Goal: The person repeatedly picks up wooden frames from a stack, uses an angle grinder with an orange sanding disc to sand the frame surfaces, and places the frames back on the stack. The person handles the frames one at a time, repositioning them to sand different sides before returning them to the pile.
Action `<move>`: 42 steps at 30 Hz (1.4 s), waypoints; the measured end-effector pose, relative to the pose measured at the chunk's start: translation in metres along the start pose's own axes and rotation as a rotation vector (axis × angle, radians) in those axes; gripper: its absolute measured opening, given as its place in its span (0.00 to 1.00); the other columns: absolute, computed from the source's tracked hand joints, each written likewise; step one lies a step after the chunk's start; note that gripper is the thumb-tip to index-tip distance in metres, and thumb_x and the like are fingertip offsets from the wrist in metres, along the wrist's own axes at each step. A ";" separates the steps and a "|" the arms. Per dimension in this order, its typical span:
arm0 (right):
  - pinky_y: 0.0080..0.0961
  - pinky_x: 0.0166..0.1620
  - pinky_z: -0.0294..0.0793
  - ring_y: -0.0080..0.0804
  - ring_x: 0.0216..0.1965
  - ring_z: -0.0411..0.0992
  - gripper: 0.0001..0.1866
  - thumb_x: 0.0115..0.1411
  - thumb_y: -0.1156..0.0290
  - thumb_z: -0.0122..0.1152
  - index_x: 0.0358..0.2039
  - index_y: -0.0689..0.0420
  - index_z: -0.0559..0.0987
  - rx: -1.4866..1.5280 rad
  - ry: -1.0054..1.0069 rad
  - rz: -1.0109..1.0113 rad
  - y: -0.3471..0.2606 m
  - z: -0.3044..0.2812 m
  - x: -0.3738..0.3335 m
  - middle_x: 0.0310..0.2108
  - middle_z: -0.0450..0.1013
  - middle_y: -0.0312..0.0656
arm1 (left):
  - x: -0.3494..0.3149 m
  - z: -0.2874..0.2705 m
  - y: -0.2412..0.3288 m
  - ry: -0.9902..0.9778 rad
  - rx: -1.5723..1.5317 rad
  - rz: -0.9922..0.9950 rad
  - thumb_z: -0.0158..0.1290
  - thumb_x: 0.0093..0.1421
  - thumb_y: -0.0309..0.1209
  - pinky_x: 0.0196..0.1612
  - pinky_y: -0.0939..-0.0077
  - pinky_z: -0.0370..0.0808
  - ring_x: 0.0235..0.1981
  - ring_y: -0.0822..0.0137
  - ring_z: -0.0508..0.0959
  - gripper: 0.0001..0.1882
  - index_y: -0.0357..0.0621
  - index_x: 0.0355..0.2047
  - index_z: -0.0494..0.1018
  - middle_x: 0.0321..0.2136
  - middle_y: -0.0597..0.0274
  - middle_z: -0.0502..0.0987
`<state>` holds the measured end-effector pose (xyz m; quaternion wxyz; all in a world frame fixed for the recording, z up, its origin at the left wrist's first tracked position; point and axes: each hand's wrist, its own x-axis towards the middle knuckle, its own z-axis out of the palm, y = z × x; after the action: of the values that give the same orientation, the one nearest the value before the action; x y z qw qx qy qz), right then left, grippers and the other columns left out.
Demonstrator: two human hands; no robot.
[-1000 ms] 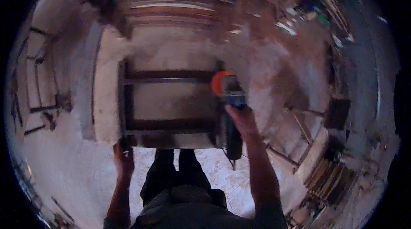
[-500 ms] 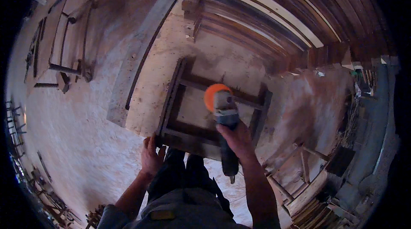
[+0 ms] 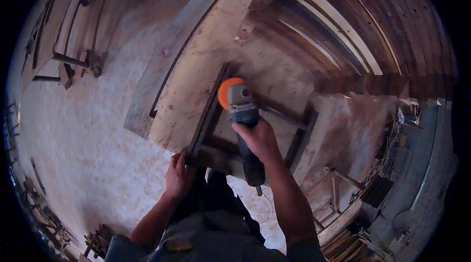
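My right hand [image 3: 258,139] is wrapped round the body of an angle grinder [image 3: 241,106], which has a dark body and a grey head. Its orange disc [image 3: 225,93] is over the upper part of the left rail of a dark wooden frame [image 3: 206,112]; whether it touches the wood I cannot tell. The frame lies on a pale plywood board [image 3: 184,105], with crossbars between its rails. At the frame's near left corner, my left hand [image 3: 178,174] is closed on the wood. A cord [image 3: 269,208] trails from the grinder's back end.
A pile of long dark and pale boards [image 3: 338,22] fills the far right. Along the plywood's left side lies a grey plank [image 3: 147,100]. A wooden frame [image 3: 73,31] stands on the floor at far left. Wood offcuts [image 3: 351,242] lie at near right.
The grinder in my right hand has moved left and farther away, from the middle of the frame to its left rail. My left hand keeps its hold at the corner. The view has turned slightly.
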<state>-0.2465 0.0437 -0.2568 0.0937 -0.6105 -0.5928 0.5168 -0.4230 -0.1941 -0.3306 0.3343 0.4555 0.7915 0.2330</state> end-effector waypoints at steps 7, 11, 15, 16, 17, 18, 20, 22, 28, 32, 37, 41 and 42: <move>0.40 0.45 0.75 0.48 0.41 0.78 0.30 0.48 0.50 0.71 0.42 0.63 0.77 -0.047 0.071 0.126 0.002 -0.013 -0.035 0.37 0.79 0.52 | 0.003 -0.012 0.007 -0.040 -0.050 0.014 0.60 0.55 0.32 0.47 0.57 0.76 0.48 0.46 0.75 0.30 0.38 0.57 0.65 0.51 0.44 0.70; 0.39 0.47 0.75 0.48 0.43 0.78 0.31 0.47 0.52 0.72 0.45 0.62 0.76 -0.058 -0.097 0.086 0.016 -0.004 -0.074 0.40 0.78 0.53 | -0.006 -0.018 -0.002 -0.078 -0.056 0.000 0.59 0.56 0.32 0.48 0.56 0.76 0.48 0.44 0.76 0.29 0.37 0.57 0.66 0.51 0.43 0.70; 0.40 0.48 0.75 0.53 0.44 0.77 0.32 0.49 0.54 0.73 0.49 0.59 0.74 -0.070 -0.273 0.017 0.022 0.014 -0.103 0.40 0.78 0.52 | -0.019 -0.021 -0.019 -0.078 -0.086 -0.017 0.59 0.55 0.28 0.46 0.59 0.77 0.45 0.47 0.77 0.29 0.37 0.57 0.66 0.50 0.44 0.71; 0.39 0.48 0.74 0.52 0.45 0.77 0.33 0.48 0.55 0.73 0.50 0.59 0.73 -0.083 -0.285 0.034 0.021 0.017 -0.108 0.41 0.78 0.52 | -0.022 -0.020 -0.024 -0.066 -0.082 -0.021 0.59 0.55 0.27 0.45 0.60 0.78 0.44 0.47 0.77 0.28 0.37 0.57 0.66 0.49 0.44 0.71; 0.39 0.49 0.74 0.51 0.46 0.76 0.33 0.48 0.56 0.73 0.51 0.60 0.73 -0.096 -0.296 0.050 0.018 0.020 -0.113 0.42 0.78 0.52 | -0.024 -0.020 -0.029 -0.055 -0.077 -0.025 0.59 0.55 0.26 0.45 0.61 0.78 0.43 0.48 0.78 0.28 0.37 0.56 0.66 0.49 0.45 0.71; 0.38 0.50 0.73 0.50 0.47 0.76 0.34 0.48 0.57 0.73 0.51 0.60 0.72 -0.109 -0.308 0.067 0.017 0.024 -0.117 0.43 0.77 0.52 | -0.027 -0.022 -0.033 -0.053 -0.080 -0.047 0.58 0.55 0.26 0.44 0.61 0.78 0.43 0.49 0.78 0.28 0.37 0.57 0.66 0.49 0.45 0.71; 0.39 0.51 0.73 0.52 0.48 0.75 0.33 0.48 0.56 0.74 0.51 0.61 0.73 -0.118 -0.281 0.009 0.022 0.029 -0.119 0.43 0.77 0.53 | -0.028 -0.027 -0.034 -0.046 -0.086 -0.088 0.58 0.55 0.25 0.43 0.61 0.79 0.42 0.50 0.78 0.28 0.38 0.57 0.66 0.48 0.46 0.71; 0.39 0.50 0.74 0.52 0.48 0.76 0.34 0.49 0.56 0.74 0.51 0.61 0.73 -0.134 -0.283 0.010 0.027 0.032 -0.121 0.43 0.77 0.54 | -0.028 -0.029 -0.044 -0.028 -0.074 -0.070 0.57 0.56 0.24 0.42 0.62 0.79 0.41 0.51 0.78 0.27 0.39 0.57 0.66 0.48 0.47 0.72; 0.39 0.47 0.76 0.53 0.45 0.77 0.34 0.48 0.55 0.74 0.50 0.62 0.73 -0.144 -0.237 0.099 0.028 0.020 -0.132 0.39 0.78 0.55 | -0.014 -0.045 -0.058 0.072 -0.030 -0.061 0.56 0.57 0.22 0.38 0.66 0.80 0.40 0.55 0.78 0.24 0.38 0.55 0.68 0.48 0.48 0.72; 0.42 0.47 0.76 0.55 0.44 0.77 0.35 0.48 0.52 0.73 0.50 0.62 0.73 -0.074 -0.230 -0.008 0.026 0.029 -0.132 0.39 0.78 0.57 | 0.005 -0.051 -0.053 0.107 -0.021 -0.008 0.55 0.57 0.21 0.38 0.68 0.79 0.41 0.55 0.78 0.24 0.38 0.55 0.68 0.47 0.48 0.73; 0.46 0.47 0.75 0.58 0.43 0.76 0.36 0.48 0.49 0.72 0.50 0.61 0.73 -0.098 -0.189 0.061 0.028 0.031 -0.137 0.40 0.77 0.60 | 0.031 -0.059 -0.027 0.078 -0.019 0.120 0.53 0.57 0.19 0.39 0.68 0.79 0.42 0.55 0.78 0.23 0.38 0.55 0.69 0.47 0.48 0.73; 0.42 0.48 0.75 0.54 0.45 0.76 0.37 0.46 0.49 0.73 0.49 0.62 0.74 -0.085 -0.048 0.194 0.035 -0.001 -0.153 0.39 0.78 0.57 | 0.054 -0.057 -0.003 0.098 0.130 0.352 0.55 0.55 0.20 0.44 0.61 0.77 0.45 0.50 0.76 0.24 0.39 0.54 0.69 0.46 0.49 0.74; 0.42 0.48 0.75 0.54 0.46 0.76 0.37 0.46 0.49 0.72 0.50 0.62 0.74 -0.080 -0.010 0.249 0.040 -0.013 -0.162 0.40 0.78 0.57 | 0.056 -0.055 0.008 0.074 0.206 0.429 0.55 0.55 0.21 0.46 0.59 0.76 0.45 0.49 0.76 0.23 0.39 0.53 0.70 0.46 0.49 0.74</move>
<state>-0.1735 -0.0938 -0.1955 0.0017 -0.6800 -0.5330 0.5035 -0.4798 -0.1444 -0.3067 0.1995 0.6361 0.7079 0.2332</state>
